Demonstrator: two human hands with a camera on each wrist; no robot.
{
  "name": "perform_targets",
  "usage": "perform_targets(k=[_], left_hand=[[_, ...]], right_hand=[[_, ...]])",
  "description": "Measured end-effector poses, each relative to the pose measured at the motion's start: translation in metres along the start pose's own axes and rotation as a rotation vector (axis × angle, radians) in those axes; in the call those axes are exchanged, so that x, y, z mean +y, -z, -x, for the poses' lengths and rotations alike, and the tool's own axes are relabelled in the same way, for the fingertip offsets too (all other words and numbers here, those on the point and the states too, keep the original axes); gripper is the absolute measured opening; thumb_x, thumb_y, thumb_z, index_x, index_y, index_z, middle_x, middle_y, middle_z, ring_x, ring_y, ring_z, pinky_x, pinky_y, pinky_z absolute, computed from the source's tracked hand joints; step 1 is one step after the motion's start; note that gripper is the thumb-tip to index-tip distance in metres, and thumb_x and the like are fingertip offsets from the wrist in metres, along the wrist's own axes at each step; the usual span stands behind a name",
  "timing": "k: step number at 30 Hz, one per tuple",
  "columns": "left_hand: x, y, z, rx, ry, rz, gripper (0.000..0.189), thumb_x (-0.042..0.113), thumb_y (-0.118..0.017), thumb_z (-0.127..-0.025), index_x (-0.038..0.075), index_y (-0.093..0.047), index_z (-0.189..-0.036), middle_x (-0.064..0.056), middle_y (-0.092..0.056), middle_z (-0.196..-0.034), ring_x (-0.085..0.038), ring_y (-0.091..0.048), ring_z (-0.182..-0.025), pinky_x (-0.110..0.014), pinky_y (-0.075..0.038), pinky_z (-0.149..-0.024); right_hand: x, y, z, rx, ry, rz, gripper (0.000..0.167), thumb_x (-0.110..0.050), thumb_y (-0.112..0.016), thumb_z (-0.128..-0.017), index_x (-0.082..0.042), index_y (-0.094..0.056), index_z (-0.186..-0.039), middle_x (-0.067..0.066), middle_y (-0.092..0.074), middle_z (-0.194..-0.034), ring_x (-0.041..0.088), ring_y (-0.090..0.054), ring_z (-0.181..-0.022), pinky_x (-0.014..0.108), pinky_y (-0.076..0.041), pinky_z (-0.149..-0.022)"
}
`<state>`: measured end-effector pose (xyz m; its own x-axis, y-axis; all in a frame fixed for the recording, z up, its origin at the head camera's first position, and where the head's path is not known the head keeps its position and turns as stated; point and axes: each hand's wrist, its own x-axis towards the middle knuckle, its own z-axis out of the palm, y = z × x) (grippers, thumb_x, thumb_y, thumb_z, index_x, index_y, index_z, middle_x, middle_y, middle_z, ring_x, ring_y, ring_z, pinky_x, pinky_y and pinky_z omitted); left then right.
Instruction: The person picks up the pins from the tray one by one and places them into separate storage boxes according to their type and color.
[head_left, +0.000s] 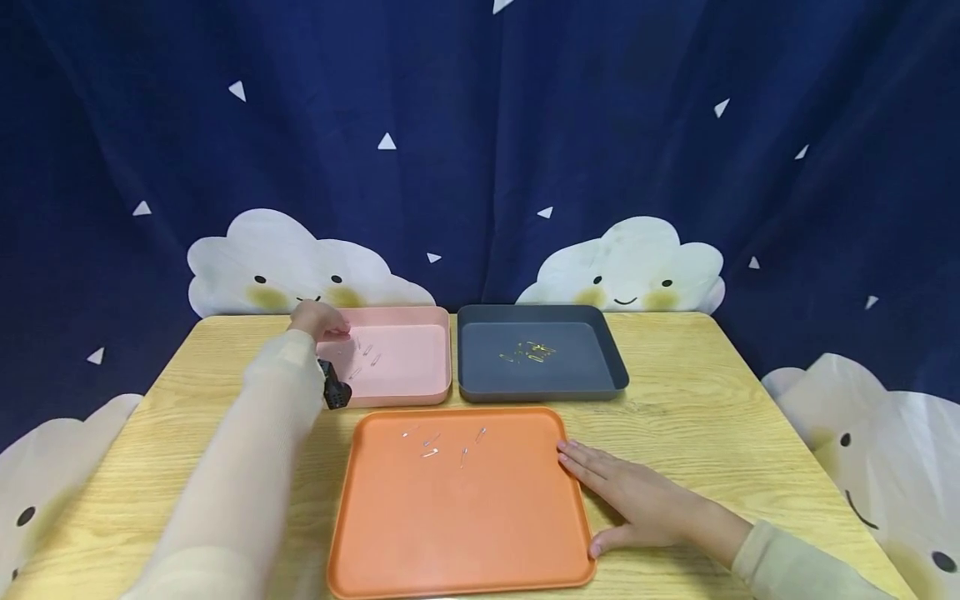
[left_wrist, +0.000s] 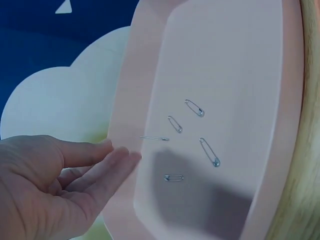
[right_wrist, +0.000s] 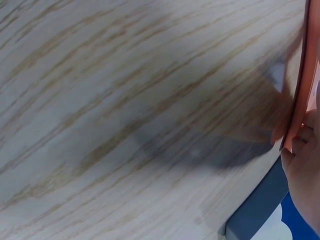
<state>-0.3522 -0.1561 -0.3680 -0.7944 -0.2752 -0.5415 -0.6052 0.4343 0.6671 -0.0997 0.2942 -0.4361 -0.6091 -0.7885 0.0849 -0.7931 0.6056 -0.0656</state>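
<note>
My left hand [head_left: 318, 319] reaches over the left end of the pink tray [head_left: 442, 367]. In the left wrist view its fingers [left_wrist: 107, 172] are extended, thumb and fingertips close together, with nothing visible between them. Just beyond the fingertips, a silver safety pin [left_wrist: 156, 138] shows edge-on over the pink tray. Several more silver safety pins [left_wrist: 209, 152] lie on that tray's floor. My right hand [head_left: 637, 496] rests along the right rim of the orange tray [head_left: 465, 533], fingers extended on the edge. Several silver safety pins [head_left: 430, 453] lie in the orange tray's far part.
A dark grey tray [head_left: 540, 393] stands right of the pink one, with a loose group of gold safety pins [head_left: 536, 353] inside. All three trays sit on a wooden table [head_left: 690, 400]. Behind it hangs a blue curtain [head_left: 465, 125] with clouds.
</note>
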Motion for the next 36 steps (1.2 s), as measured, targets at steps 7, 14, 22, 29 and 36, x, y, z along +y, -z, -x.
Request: perform_targets(k=[7, 14, 22, 29, 36], left_hand=[[-0.008, 0.003, 0.007, -0.039, -0.068, 0.009, 0.042, 0.003, -0.058, -0.093, -0.004, -0.051, -0.134, -0.02, -0.06, -0.13, -0.024, -0.067, -0.105, -0.033, -0.052, -0.101], [-0.014, -0.006, 0.04, -0.196, -0.295, 0.049, 0.038, 0.008, -0.056, -0.094, -0.009, -0.054, -0.128, -0.024, -0.061, -0.129, -0.014, -0.071, -0.09, -0.033, -0.054, -0.098], [-0.033, -0.032, 0.081, -0.221, -0.575, -0.121, 0.025, 0.009, -0.062, -0.089, -0.006, -0.067, -0.108, -0.018, -0.074, -0.1, -0.015, -0.073, -0.082, -0.028, -0.06, -0.076], [-0.06, -0.052, 0.107, -0.345, -0.85, -0.223, 0.019, 0.009, -0.067, -0.086, -0.003, -0.072, -0.1, -0.019, -0.074, -0.09, -0.018, -0.068, -0.075, -0.026, -0.056, -0.071], [-0.084, -0.072, 0.117, -0.225, -1.116, -0.564, 0.004, 0.005, -0.072, -0.081, 0.001, -0.074, -0.081, -0.005, -0.075, -0.075, -0.006, -0.064, -0.069, -0.017, -0.051, -0.065]], right_hand=[[0.0, -0.001, -0.002, 0.01, -0.002, 0.013, 0.105, -0.072, -0.057, -0.076, -0.003, -0.03, -0.15, 0.015, -0.033, -0.156, 0.033, -0.04, -0.14, 0.038, -0.04, -0.108], [0.002, -0.002, 0.0, 0.021, 0.0, 0.008, 0.104, -0.072, -0.058, -0.076, -0.004, -0.03, -0.15, 0.015, -0.033, -0.156, 0.033, -0.041, -0.139, 0.022, -0.021, -0.114], [0.001, -0.002, 0.001, 0.024, 0.002, -0.014, 0.103, -0.07, -0.06, -0.076, -0.003, -0.032, -0.149, 0.016, -0.034, -0.155, 0.034, -0.041, -0.139, 0.013, -0.008, -0.117], [-0.001, -0.004, 0.001, 0.028, -0.008, -0.013, 0.101, -0.07, -0.059, -0.078, -0.003, -0.032, -0.149, 0.015, -0.034, -0.156, 0.033, -0.041, -0.139, 0.01, -0.003, -0.117], [-0.002, -0.003, 0.001, 0.01, -0.023, -0.027, 0.101, -0.069, -0.058, -0.078, -0.004, -0.03, -0.15, 0.014, -0.032, -0.157, 0.033, -0.039, -0.14, 0.027, -0.029, -0.115]])
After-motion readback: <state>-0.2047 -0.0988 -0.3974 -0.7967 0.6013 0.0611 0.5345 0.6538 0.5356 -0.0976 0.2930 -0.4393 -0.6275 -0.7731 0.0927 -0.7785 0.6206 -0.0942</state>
